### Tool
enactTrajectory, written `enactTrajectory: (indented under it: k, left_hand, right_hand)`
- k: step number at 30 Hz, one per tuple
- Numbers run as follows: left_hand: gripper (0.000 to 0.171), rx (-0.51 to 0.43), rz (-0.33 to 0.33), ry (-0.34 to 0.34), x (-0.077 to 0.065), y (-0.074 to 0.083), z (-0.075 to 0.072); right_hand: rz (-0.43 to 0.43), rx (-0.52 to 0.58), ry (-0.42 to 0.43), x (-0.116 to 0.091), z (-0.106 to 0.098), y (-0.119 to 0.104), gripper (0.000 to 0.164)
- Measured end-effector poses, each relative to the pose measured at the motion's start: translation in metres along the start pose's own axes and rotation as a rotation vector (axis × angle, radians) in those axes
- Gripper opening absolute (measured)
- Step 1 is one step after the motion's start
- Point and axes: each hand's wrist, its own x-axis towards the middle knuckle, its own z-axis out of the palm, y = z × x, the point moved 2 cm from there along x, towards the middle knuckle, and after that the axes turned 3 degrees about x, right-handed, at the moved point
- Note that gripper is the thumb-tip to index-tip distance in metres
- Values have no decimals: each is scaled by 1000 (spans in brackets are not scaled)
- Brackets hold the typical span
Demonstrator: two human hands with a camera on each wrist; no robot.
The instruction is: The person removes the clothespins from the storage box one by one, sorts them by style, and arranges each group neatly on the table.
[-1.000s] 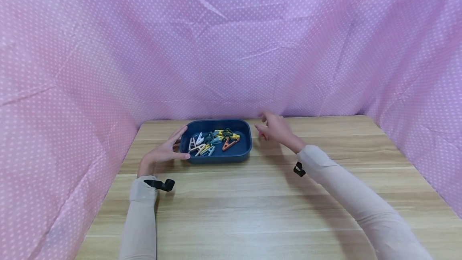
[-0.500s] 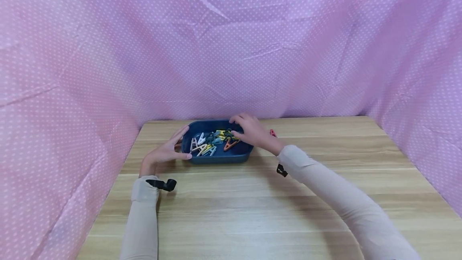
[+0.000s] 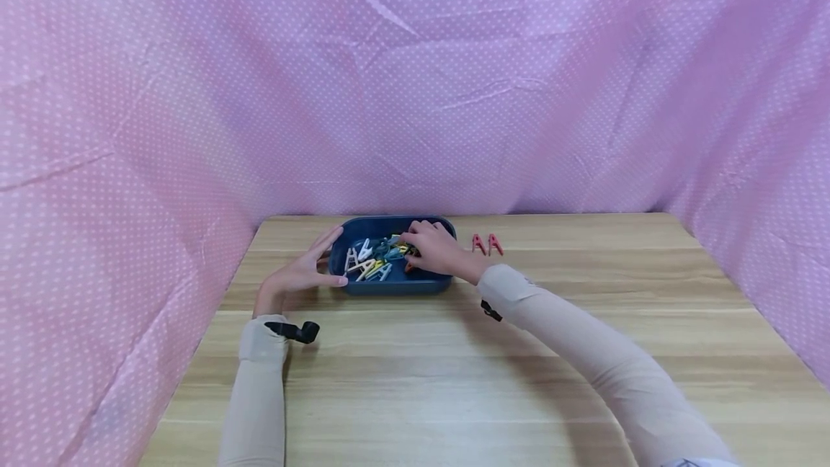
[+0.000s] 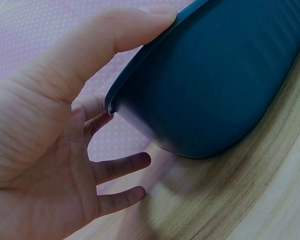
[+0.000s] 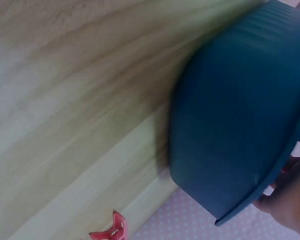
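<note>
A dark blue plastic bin (image 3: 397,287) holds several clothespins (image 3: 363,265) in white, cream, yellow, light blue, green and orange. At its left end, my left hand (image 3: 303,272) grips the rim between thumb and index finger; the left wrist view shows the thumb (image 4: 140,25) lying on the rim and the other fingers spread below. My right hand (image 3: 436,247) reaches over the right end into the bin, fingers down among the clothespins. Whether it pinches one is hidden. Two red clothespins (image 3: 478,244) stand side by side on the table right of the bin.
A wooden table (image 3: 415,366) carries everything. Pink polka-dot cloth (image 3: 454,92) hangs behind its back edge and along both sides. In the right wrist view, a red clothespin (image 5: 111,229) lies near the bin's outer wall (image 5: 230,110).
My right hand has moved left from beside the red clothespins into the bin, uncovering both of them. My left hand stays on the bin's left end.
</note>
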Motion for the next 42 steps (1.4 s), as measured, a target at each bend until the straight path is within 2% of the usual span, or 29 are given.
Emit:
enactTrajectory:
  k: [7,14,20,27,34,42]
  left_hand:
    - [102,-9,6,-8,2,-5,0]
    - [101,-14,-4,-1,2,-3,-2]
    - [102,-17,-4,-2,1,2,0]
    - [102,-15,-7,3,-2,2,1]
    - [102,-21,-30,-14,-12,30,1]
    - [102,-22,-27,-10,-14,34,0]
  right_hand:
    - [-4,-30,-58,7,11,0,34]
    - [-20,-41,-35,11,14,-2,22]
    - [-3,9,-40,9,13,-4,12]
    - [-5,50,-46,8,18,-7,13]
    - [-5,33,-36,6,19,-10,17]
    - [-30,-4,-3,7,19,-13,15]
